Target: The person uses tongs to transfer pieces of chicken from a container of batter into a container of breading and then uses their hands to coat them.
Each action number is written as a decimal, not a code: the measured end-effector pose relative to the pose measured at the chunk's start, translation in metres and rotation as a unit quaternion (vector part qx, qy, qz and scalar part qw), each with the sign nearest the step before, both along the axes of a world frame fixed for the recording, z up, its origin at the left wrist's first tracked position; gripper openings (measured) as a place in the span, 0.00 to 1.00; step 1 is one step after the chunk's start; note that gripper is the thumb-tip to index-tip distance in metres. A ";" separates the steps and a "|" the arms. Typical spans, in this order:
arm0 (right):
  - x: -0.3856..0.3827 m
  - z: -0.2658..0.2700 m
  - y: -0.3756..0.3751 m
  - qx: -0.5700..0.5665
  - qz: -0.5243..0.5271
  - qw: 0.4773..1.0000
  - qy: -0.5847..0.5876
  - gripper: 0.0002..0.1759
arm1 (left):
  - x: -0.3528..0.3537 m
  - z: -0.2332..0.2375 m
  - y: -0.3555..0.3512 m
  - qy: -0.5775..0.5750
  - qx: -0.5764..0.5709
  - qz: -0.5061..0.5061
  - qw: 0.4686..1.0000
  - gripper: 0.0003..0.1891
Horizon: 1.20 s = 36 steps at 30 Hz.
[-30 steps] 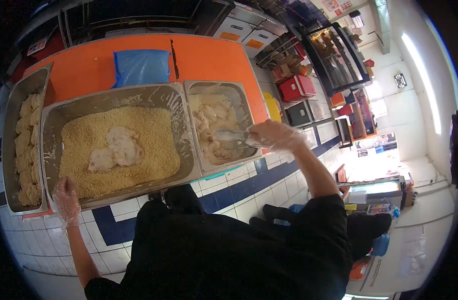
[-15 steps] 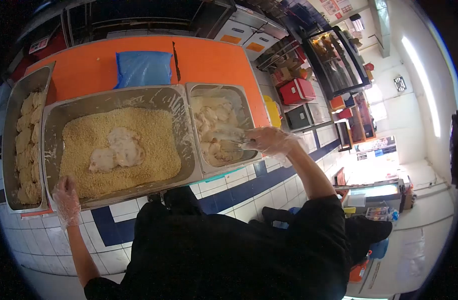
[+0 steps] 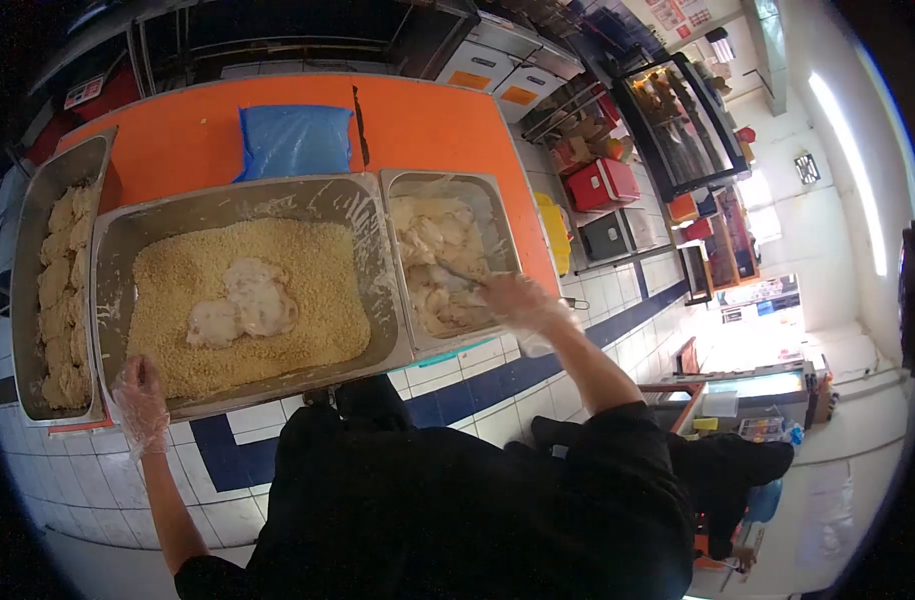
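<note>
My right hand (image 3: 527, 305), in a clear plastic glove, grips metal tongs (image 3: 459, 272) over the smaller steel pan (image 3: 505, 215). Their tips reach in among pale, wet battered chicken pieces (image 3: 432, 235). My left hand (image 3: 142, 408), gloved too, is closed at the near left corner of the large steel pan (image 3: 402, 335), its fingers curled at the rim. Inside that large pan, coarse yellowish crumbs (image 3: 327, 260) form a bed. Battered chicken (image 3: 247, 305) lies on top of them, in what looks like two touching lumps.
A long steel pan (image 3: 27, 330) at the left holds several crumb-coated pieces (image 3: 59, 290). Behind the pans, a blue plastic bag (image 3: 295, 142) lies on the orange tabletop (image 3: 427, 125). Someone in dark clothing (image 3: 722, 475) is at the right, beyond my arm.
My right hand has shifted slightly down, and the tongs now angle up and left into the chicken pieces. My left hand stays at the pan corner. The whole view has shifted slightly.
</note>
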State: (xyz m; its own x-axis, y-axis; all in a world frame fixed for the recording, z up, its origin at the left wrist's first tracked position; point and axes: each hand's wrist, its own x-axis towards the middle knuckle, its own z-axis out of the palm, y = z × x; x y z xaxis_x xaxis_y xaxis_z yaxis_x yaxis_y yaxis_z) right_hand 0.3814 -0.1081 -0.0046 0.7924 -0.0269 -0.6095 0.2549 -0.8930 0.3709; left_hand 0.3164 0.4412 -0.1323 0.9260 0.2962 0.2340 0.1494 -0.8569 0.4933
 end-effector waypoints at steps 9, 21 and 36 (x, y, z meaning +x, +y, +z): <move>-0.021 0.065 -0.045 0.459 -0.407 0.786 -0.080 0.12 | 0.001 -0.001 0.001 -0.031 0.042 -0.017 0.999 0.09; -0.031 0.020 -0.048 0.333 -0.419 0.834 -0.132 0.12 | -0.002 -0.003 0.004 -0.015 0.083 -0.027 0.996 0.07; -0.011 0.105 0.020 0.591 -0.318 0.739 -0.061 0.18 | -0.002 0.009 -0.008 0.000 0.010 0.020 1.000 0.11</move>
State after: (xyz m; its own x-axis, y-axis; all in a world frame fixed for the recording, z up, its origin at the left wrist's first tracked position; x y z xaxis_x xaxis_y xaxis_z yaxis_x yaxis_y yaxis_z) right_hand 0.3707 -0.0881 0.1006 0.8996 0.0767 -0.4298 -0.3264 -0.5358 -0.7787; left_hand 0.3142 0.4327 -0.1233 0.9134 0.3280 0.2410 0.1831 -0.8599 0.4764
